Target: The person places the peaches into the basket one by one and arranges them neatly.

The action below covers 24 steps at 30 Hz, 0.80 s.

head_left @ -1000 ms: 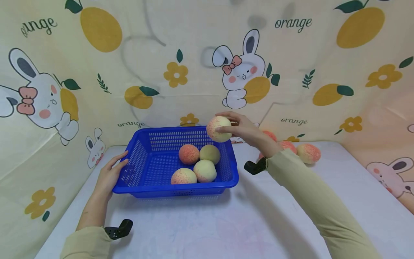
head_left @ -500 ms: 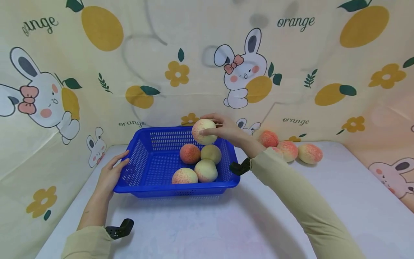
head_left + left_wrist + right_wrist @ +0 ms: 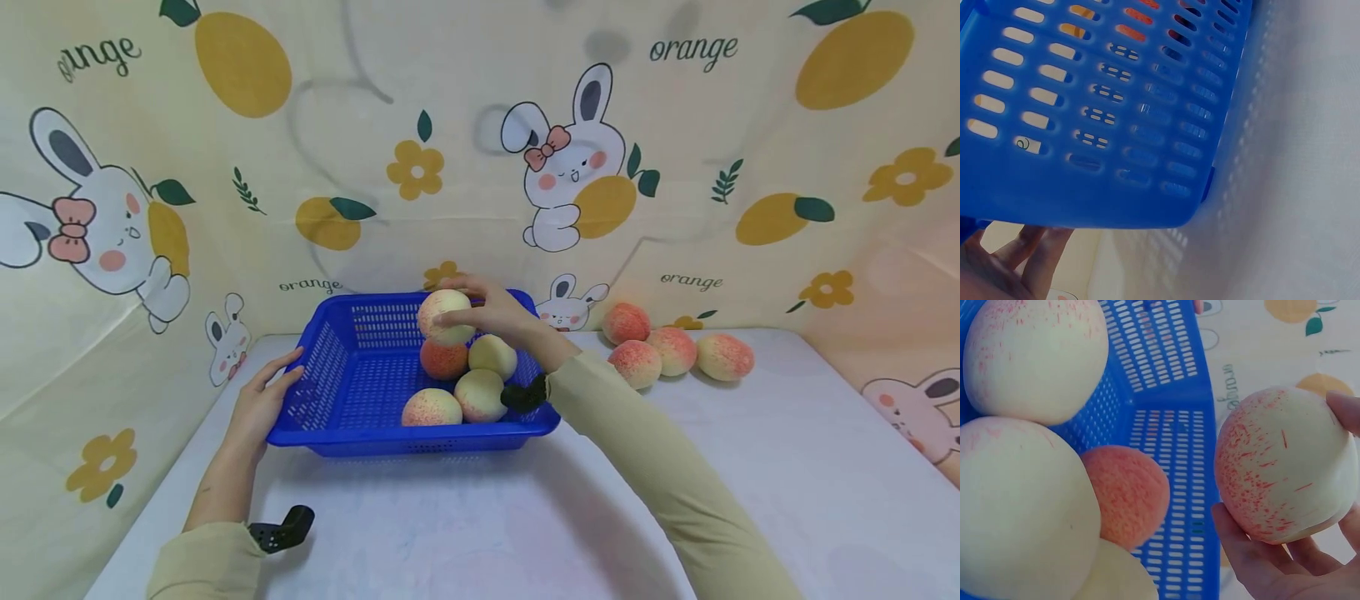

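A blue plastic basket (image 3: 352,435) stands on the table. My left hand (image 3: 258,408) holds its left rim; in the left wrist view, fingers (image 3: 1044,259) show at the basket's edge. With my right hand (image 3: 498,317) I grip a pale yellow peach (image 3: 442,315) with red speckles, over the back part of the basket. The right wrist view shows thumb and fingers around this peach (image 3: 1285,465). Inside the basket lie a red peach (image 3: 442,360), two pale peaches (image 3: 492,357) (image 3: 480,397) and a speckled peach (image 3: 432,408), grouped to the right.
Several reddish peaches (image 3: 672,350) lie together on the white table (image 3: 450,517), right of the basket. Behind the table hangs a cloth (image 3: 420,67) printed with rabbits and oranges. A black device is strapped at each wrist.
My right hand has carried the peach leftward and slightly down, from the basket's right back corner to above the red peach. The left hand stays on the rim.
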### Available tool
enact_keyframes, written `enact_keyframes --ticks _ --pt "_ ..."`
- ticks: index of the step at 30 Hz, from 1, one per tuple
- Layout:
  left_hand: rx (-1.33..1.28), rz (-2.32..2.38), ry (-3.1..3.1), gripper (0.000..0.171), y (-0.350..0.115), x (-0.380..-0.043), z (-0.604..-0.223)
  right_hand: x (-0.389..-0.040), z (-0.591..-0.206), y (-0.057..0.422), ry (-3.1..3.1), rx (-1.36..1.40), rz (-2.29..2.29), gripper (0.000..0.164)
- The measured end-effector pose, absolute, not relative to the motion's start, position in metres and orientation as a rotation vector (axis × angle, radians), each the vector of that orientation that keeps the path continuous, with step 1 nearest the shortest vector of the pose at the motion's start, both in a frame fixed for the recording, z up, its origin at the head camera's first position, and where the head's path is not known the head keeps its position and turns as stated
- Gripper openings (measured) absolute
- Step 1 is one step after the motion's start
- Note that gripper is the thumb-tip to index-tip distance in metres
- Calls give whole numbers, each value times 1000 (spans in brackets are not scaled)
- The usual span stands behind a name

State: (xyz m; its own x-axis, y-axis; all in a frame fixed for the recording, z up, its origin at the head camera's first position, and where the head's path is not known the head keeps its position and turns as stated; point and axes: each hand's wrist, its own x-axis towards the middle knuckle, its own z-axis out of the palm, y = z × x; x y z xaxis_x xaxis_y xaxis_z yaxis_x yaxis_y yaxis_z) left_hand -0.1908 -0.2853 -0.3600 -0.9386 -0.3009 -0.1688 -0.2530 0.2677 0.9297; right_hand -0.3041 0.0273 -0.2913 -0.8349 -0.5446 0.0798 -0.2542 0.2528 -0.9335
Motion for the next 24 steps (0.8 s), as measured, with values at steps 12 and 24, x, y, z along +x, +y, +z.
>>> enact_keyframes --ticks 12,24 --pt "527 -1798 -2481 55 -285 -193 -360 -308 -306 12 2306 -673 -1467 53" --pt "532 -1782 -2479 55 -286 -193 -361 -311 -317 0 2318 -726 -1296 58"
